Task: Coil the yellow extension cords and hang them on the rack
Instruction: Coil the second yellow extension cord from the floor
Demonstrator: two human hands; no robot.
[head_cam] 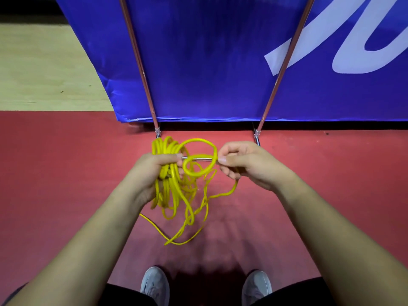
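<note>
Red flooring (pixel 66 168) ran beneath a blue banner (pixel 209 51) at 12 o'clock, with the rack (pixel 141 62) slanting its two metal uprights up at 11 and 1 o'clock. From my remote seat, the yellow extension cord (pixel 194 141) sat near mid-frame, bunched in uneven loops in front of the rack's low bar, slack trailing toward 6 o'clock. I judged it light and limp yet springy, so loops would slip and splay unless held across all strands at the top of the bundle, never by one loop alone.

The left hand (pixel 152 173), at 9 o'clock of the bundle, had its grip clenched round the gathered strands. The right hand (pixel 245 162), at 3 o'clock, pinched a single strand between thumb and forefinger, the other fingers curled, just beside a loop crossing the bar. Whether that loop hung on the bar I could not tell.
</note>
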